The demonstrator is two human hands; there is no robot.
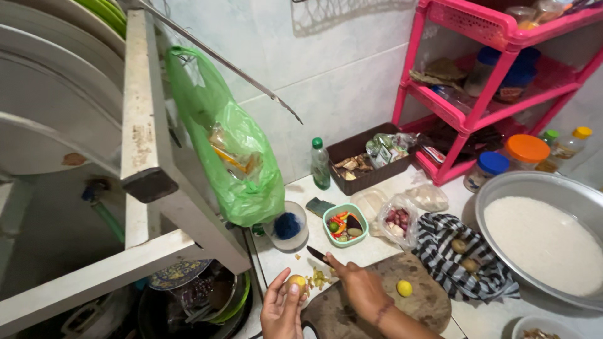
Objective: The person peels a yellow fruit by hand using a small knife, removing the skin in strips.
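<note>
My left hand holds a small yellowish round root, a potato, by the fingertips at the left edge of a round wooden cutting board. My right hand grips a dark-bladed knife pointing up and left, just right of the potato. A little heap of yellow peelings lies between both hands. One peeled yellow potato rests on the board to the right of my right hand.
A small green tub of chillies, a bag of shallots, a striped cloth with potatoes, a big metal basin of rice, a pink shelf rack, a hanging green bag and a sink of dishes.
</note>
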